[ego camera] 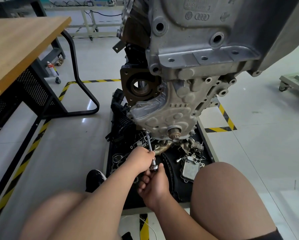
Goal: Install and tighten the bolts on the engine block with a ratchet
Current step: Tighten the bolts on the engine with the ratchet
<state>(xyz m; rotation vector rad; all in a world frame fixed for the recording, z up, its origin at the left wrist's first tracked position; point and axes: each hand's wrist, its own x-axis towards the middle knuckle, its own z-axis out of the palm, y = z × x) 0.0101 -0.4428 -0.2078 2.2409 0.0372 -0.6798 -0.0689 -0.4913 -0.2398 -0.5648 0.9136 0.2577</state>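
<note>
Two grips; left hand (139, 160) on ratchet (150, 144) shaft, right hand (154, 185) beneath its head

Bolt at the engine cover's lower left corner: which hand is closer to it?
Left. The left hand grips the extension bar partway down from the bolt; the right hand is farther down, holding the ratchet.

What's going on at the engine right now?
A person works low on the grey cast-metal engine block. Their left hand grips the slim chrome extension bar, whose socket end sits on a small bolt at the lower-left corner of the silver front cover. Their right hand holds the chrome ratchet.
</note>
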